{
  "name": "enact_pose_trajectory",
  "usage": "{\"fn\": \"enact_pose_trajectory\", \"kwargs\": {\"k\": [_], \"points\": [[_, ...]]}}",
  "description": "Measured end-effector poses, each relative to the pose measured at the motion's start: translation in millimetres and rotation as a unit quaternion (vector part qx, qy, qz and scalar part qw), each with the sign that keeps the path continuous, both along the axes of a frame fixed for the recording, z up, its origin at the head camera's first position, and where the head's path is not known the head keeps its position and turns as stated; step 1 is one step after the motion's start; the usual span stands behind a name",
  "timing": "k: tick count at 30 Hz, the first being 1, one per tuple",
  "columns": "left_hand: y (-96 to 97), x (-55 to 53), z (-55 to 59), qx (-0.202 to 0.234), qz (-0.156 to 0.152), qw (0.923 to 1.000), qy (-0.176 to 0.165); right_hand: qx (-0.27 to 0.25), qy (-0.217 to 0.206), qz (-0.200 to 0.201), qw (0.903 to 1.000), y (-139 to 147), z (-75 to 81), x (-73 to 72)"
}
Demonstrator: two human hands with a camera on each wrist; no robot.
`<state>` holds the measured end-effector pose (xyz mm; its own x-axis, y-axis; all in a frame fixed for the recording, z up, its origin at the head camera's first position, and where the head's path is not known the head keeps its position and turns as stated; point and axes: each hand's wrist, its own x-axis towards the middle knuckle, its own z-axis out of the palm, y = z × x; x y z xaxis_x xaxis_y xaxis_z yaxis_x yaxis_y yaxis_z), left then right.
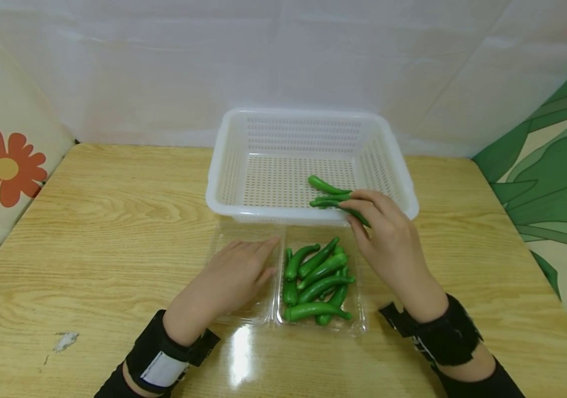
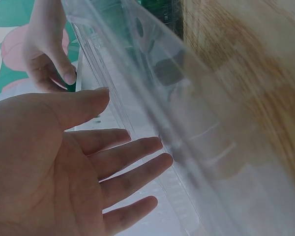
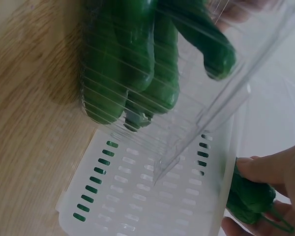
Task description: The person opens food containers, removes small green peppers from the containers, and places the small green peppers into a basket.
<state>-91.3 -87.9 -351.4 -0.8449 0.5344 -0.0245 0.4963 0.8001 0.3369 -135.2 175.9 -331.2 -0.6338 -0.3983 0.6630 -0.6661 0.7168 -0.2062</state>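
My right hand [image 1: 388,237] holds a few green chili peppers [image 1: 330,186] over the near right side of a white plastic basket [image 1: 263,211]. In the right wrist view, the thumb and fingers pinch the peppers [image 3: 253,194] beside the basket wall. Nearer to me lies a clear hinged plastic box with several green peppers [image 1: 318,311] piled in its right half [image 1: 360,301]. My left hand [image 1: 235,271] hovers over or rests on the left half [image 1: 248,232], its fingers loosely extended and holding nothing. Whether it touches the plastic cannot be told.
The basket and box stand on a wood-grain table [image 1: 129,221]. A white sheet [image 1: 164,72] hangs behind the basket. Patterned cloth with an orange flower [image 1: 5,168] is at the left, and green leaf print [image 1: 562,182] at the right.
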Motion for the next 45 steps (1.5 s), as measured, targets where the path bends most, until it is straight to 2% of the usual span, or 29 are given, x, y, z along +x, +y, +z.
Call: {"fn": "enact_pose_trajectory", "kwargs": {"k": [10, 29, 45], "points": [[0.2, 0.6, 0.7, -0.002, 0.001, 1.0, -0.002, 0.018, 0.013, -0.009, 0.9997, -0.5, -0.2, -0.1], [0.3, 1.0, 0.9, 0.001, -0.001, 1.0, 0.007, -0.003, 0.03, -0.006, 0.9995, -3.2, 1.6, 0.5], [0.2, 1.0, 1.0, 0.001, 0.0, 1.0, 0.003, -0.002, 0.035, -0.009, 0.9993, 1.0, 11.0, 4.5]]}}
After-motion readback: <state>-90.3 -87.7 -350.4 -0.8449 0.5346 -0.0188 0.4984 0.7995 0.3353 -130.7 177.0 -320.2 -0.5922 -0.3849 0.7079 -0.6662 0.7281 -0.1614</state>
